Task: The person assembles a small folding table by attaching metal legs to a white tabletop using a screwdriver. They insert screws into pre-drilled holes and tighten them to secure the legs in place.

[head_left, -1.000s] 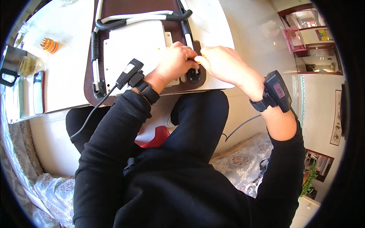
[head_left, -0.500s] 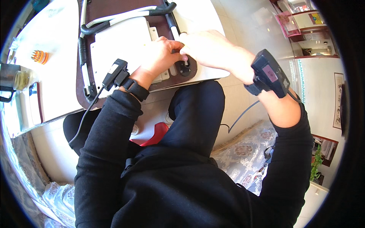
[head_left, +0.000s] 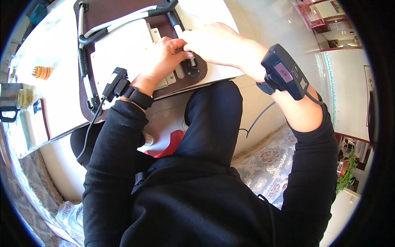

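Note:
A dark brown folding lap table [head_left: 119, 10] lies with its underside up, showing a white panel [head_left: 119, 53] and a folded leg frame [head_left: 127, 22] of white tube with black sleeves. My left hand [head_left: 162, 57] reaches over the panel, thumb and forefinger pinched together at the right-hand leg tube. Against those fingertips, my right hand [head_left: 214, 43] is bent over the same tube with its fingers curled. What either hand grips is hidden between them. Below the hands, the tube's lower end sits in a black bracket [head_left: 194, 71] at the board's corner.
The lap table rests on a white table [head_left: 53, 99]. Left on it are an orange bit holder [head_left: 41, 73], a phone [head_left: 41, 119], a jar [head_left: 25, 99] and a dark mug [head_left: 9, 101]. A red object [head_left: 170, 144] shows between my legs. Cables hang from both wrist devices.
The view has shifted a little, so the lap table and hands appear slightly further left and up. Both hands stay together at the same leg tube.

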Tool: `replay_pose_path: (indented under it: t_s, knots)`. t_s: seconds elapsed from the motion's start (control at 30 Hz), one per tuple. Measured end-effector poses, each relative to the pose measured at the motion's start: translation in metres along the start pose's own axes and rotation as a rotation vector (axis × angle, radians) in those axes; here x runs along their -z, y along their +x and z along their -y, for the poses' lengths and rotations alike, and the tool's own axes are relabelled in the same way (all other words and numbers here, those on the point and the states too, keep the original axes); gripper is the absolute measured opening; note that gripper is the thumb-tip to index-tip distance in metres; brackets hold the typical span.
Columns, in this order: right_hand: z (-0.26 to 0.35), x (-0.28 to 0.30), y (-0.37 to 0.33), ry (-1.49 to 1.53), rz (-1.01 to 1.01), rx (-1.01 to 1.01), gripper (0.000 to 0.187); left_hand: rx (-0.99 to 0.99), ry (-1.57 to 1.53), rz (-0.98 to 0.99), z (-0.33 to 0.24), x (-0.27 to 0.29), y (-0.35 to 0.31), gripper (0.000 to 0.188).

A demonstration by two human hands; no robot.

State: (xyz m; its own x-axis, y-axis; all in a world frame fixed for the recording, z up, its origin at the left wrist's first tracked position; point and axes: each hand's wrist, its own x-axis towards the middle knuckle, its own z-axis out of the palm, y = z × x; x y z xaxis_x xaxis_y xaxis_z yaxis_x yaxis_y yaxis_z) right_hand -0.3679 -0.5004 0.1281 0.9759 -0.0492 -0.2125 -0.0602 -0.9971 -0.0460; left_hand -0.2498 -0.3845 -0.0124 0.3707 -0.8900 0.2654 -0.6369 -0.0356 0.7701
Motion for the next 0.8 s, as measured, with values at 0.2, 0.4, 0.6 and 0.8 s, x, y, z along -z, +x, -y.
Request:
replay_pose_path:
  t_s: [0.2,0.4,0.6,0.8]
  knots:
    - [-0.006,-0.004,-0.001,0.283,-0.128,0.16,0.028,0.072,-0.152,0.05,0.017,-0.005,0.002,0.027]
    - [0.002,-0.006,-0.001,0.155,0.052,-0.136,0.033,0.002,0.066,-0.002,0.009,-0.002,0.0,0.027]
    - [-0.007,0.0,0.0,0.52,0.003,0.044,0.031,-0.063,-0.146,0.094,0.008,0.005,0.002,0.028]
    - [-0.001,-0.002,0.0,0.366,0.139,-0.17,0.019,0.027,0.107,0.055,0.0,0.005,-0.001,0.026]
